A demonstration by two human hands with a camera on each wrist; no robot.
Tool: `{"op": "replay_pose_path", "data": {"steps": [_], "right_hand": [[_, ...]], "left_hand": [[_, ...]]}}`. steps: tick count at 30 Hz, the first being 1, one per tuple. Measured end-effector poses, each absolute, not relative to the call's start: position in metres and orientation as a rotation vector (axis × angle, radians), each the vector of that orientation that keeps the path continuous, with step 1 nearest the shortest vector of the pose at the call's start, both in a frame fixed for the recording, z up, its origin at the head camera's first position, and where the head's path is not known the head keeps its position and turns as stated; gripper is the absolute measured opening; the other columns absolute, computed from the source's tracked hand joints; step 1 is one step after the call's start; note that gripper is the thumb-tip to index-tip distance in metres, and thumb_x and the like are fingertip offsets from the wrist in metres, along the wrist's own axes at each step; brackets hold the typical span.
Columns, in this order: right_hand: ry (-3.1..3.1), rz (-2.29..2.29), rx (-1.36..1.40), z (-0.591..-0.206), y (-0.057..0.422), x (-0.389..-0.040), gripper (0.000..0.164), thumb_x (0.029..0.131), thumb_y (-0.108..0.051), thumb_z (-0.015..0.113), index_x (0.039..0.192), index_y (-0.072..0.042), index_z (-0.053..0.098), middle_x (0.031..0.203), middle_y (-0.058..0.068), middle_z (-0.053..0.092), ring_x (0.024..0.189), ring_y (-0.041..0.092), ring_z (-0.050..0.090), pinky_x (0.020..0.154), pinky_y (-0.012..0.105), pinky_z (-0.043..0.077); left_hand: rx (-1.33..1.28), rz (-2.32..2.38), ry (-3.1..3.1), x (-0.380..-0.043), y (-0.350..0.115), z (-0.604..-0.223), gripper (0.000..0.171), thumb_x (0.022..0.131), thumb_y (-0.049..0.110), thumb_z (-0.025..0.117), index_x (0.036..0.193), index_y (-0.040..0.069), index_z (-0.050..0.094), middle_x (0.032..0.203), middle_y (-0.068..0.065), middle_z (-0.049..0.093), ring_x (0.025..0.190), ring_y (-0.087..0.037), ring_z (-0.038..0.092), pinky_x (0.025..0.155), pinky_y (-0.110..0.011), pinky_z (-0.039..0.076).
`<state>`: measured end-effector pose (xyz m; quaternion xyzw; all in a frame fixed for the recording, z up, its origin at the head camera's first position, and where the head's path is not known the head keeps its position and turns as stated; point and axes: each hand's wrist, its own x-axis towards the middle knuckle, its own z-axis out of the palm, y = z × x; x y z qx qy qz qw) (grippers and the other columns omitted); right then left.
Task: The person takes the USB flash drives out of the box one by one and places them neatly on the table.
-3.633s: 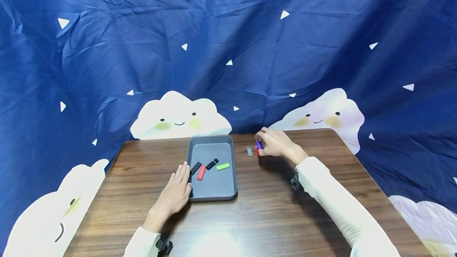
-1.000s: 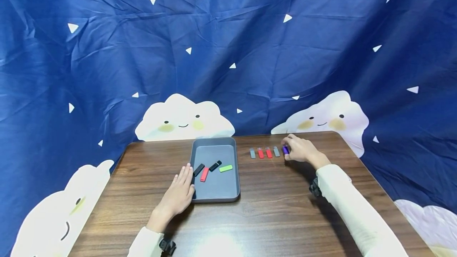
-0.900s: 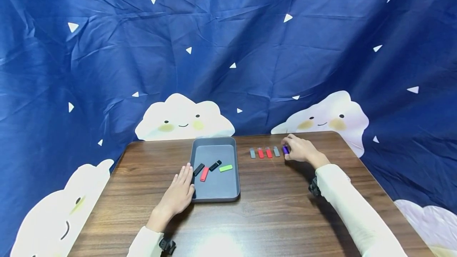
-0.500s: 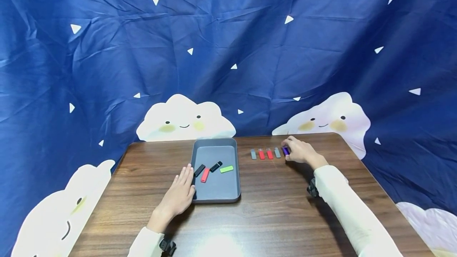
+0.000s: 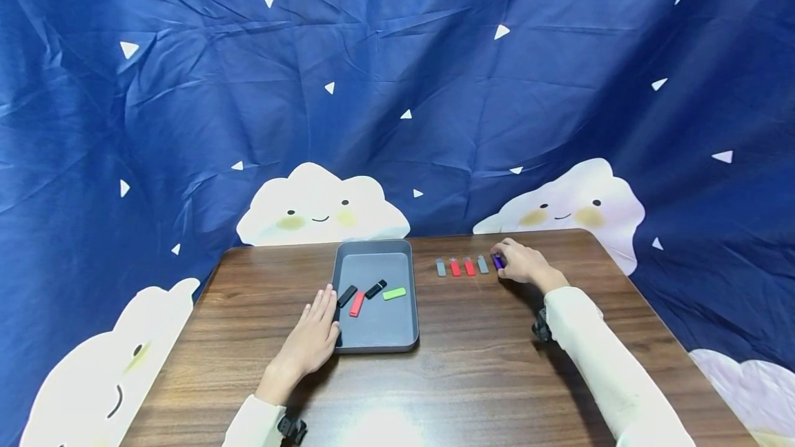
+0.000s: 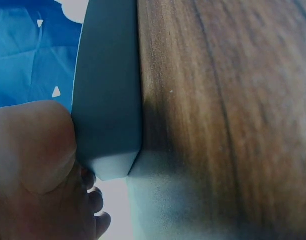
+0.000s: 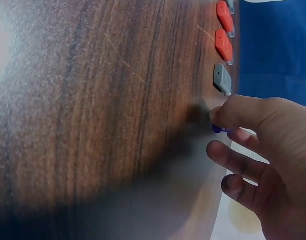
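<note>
In the head view, my left hand (image 5: 310,333) lies with straight fingers on the left rim of a grey tray (image 5: 379,348). The tray holds a red USB stick (image 5: 357,304), a green one (image 5: 394,293) and two black ones, such as this black USB stick (image 5: 375,289). At the table's back right, my right hand (image 5: 523,261) pinches a purple USB stick (image 5: 498,263) between thumb and index finger, low at the tabletop. In the right wrist view, the thumb hides most of the purple stick (image 7: 217,129).
Left of the purple stick runs a spaced row: a grey USB stick (image 5: 483,265), a red stick (image 5: 469,267), another red stick (image 5: 455,267) and another grey stick (image 5: 441,267). The wooden table (image 5: 472,378) ends at a blue cloud-print curtain (image 5: 435,88).
Since the oldest frame, my right hand has moved right with the purple stick, uncovering the rest of the row. Over the last second it has hardly shifted. My left hand has stayed on the tray.
</note>
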<state>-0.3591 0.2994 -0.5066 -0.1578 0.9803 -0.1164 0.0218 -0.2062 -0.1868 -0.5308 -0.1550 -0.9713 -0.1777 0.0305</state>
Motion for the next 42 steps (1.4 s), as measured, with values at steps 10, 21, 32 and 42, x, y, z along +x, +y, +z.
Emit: {"op": "replay_pose_path", "data": {"steps": [10,21,32,42], "right_hand": [[3.024,-0.376,-0.478,-0.508,0.299,-0.357,0.053,0.087,-0.013,0.076,0.138,-0.003,0.065,0.142,0.022,0.061,0.127,0.046,0.064,0.101,0.069,0.053],[3.03,-0.409,-0.48,-0.512,0.302,-0.357,0.053,0.088,-0.015,0.076,0.139,-0.004,0.066,0.141,0.021,0.063,0.128,0.045,0.065,0.101,0.068,0.054],[3.025,-0.425,-0.468,-0.513,0.303,-0.356,0.052,0.09,-0.015,0.075,0.139,-0.003,0.066,0.144,0.022,0.06,0.13,0.047,0.063,0.1,0.069,0.054],[3.097,-0.448,-0.483,-0.507,0.298,-0.353,0.037,0.093,-0.02,0.076,0.127,-0.006,0.07,0.129,0.016,0.064,0.113,0.043,0.069,0.091,0.066,0.056]], "left_hand": [[-0.531,-0.59,-2.921,-0.205,-0.188,-0.533,0.06,0.108,0.014,0.047,0.16,-0.013,0.034,0.172,-0.029,0.029,0.159,-0.05,0.029,0.128,-0.067,0.029],[-0.526,-0.559,-2.922,-0.208,-0.19,-0.539,0.061,0.109,0.017,0.047,0.161,-0.011,0.033,0.174,-0.026,0.027,0.16,-0.048,0.028,0.128,-0.066,0.029],[-0.518,-0.529,-2.958,-0.212,-0.193,-0.545,0.062,0.112,0.021,0.045,0.164,-0.008,0.029,0.176,-0.021,0.022,0.163,-0.043,0.025,0.13,-0.063,0.028],[-0.506,-0.558,-2.959,-0.208,-0.188,-0.534,0.061,0.11,0.017,0.045,0.162,-0.011,0.032,0.174,-0.025,0.026,0.161,-0.047,0.027,0.129,-0.065,0.028]]}}
